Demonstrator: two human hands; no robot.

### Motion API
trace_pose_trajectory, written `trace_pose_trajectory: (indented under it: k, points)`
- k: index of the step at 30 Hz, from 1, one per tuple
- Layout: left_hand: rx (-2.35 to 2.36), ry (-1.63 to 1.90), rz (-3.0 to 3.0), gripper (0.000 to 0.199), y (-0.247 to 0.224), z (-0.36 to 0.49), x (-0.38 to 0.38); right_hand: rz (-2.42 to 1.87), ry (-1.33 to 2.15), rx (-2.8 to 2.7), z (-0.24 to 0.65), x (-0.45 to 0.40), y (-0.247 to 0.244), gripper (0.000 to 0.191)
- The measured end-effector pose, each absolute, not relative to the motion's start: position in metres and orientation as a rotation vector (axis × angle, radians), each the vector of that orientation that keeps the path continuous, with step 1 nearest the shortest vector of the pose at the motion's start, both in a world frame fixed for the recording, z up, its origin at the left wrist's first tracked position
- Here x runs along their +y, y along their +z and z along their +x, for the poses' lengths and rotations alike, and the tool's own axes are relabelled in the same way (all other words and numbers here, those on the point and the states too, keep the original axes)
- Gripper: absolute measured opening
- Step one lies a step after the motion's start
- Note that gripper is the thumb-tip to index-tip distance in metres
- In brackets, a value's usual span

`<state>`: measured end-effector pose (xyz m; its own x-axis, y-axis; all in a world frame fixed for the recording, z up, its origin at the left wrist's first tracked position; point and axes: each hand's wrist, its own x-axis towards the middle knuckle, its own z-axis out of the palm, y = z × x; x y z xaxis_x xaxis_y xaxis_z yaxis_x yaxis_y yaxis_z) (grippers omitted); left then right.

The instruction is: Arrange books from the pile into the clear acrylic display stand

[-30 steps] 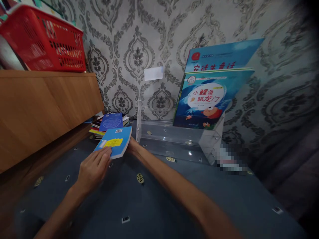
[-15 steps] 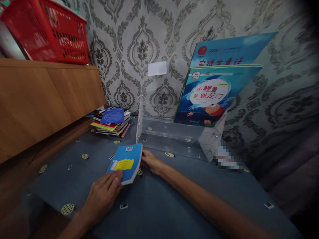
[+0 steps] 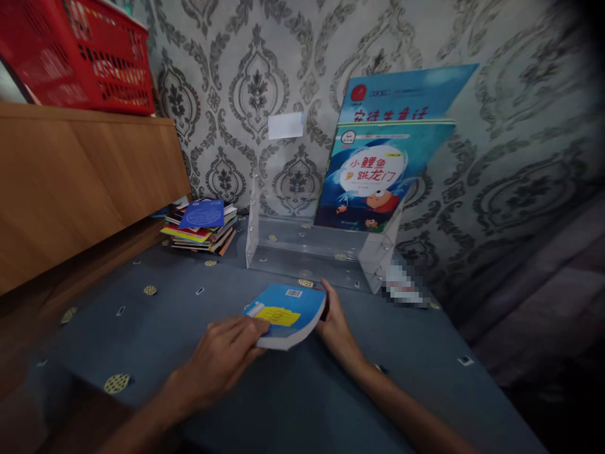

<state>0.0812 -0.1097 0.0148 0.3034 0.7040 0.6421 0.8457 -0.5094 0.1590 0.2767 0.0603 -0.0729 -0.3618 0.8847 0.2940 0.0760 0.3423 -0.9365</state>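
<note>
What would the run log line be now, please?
left hand: holds blue book | right hand: holds its edge | clear rack: picture books | cloth: book pile

Your left hand (image 3: 229,350) and right hand (image 3: 338,325) hold the blue paperback book with a yellow patch (image 3: 288,302) above the dark blue patterned cloth (image 3: 179,328), before the clear acrylic rack (image 3: 312,249).

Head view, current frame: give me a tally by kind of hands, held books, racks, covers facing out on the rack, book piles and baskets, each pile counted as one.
Hands: 2 (left hand, right hand)
Held blue book: 1
Clear rack: 1
Covers: 2 (front cover, rear cover)
Book pile: 1
Red basket: 1
Total: 8
</note>
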Motion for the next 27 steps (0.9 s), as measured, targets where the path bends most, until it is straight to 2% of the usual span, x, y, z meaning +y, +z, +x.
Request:
trace_pose_trajectory:
  k: [2, 4, 6, 8, 13, 15, 20, 27]
  points:
    - [-1.44, -1.017, -2.449, 0.026, 0.027, 0.076, -0.104, -0.82, 0.915, -1.848, 0.291, 0.06, -0.072, 0.067]
    - [-1.422, -1.02, -2.548, 0.028, 0.042, 0.07, -0.095, -0.704, 0.791, -1.991, 0.301, 0.055, -0.066, 0.046]
    - [-1.377, -1.017, -2.631, 0.031, 0.057, 0.067, -0.082, -0.615, 0.793, -2.07, 0.306, 0.045, -0.056, 0.032]
    - [-1.332, -1.016, -2.693, 0.033, 0.071, 0.067, -0.067, -0.604, 0.868, -2.072, 0.306, 0.034, -0.045, 0.027]
    - [-1.315, -1.017, -2.596, 0.04, 0.087, 0.078, -0.019, -0.724, 1.103, -1.757, 0.299, 0.025, -0.029, 0.031]
    - [-1.371, -1.204, -2.448, 0.04, 0.081, 0.084, -0.001, -0.75, 1.217, -1.583, 0.298, 0.028, -0.029, 0.035]
    - [-1.596, -1.974, -2.145, 0.041, 0.047, 0.098, 0.023, -0.764, 1.387, -1.363, 0.299, 0.038, -0.035, 0.044]
    - [-1.917, -2.323, -2.165, 0.047, 0.003, 0.113, 0.017, -0.721, 1.64, -1.15, 0.298, 0.042, -0.033, 0.049]
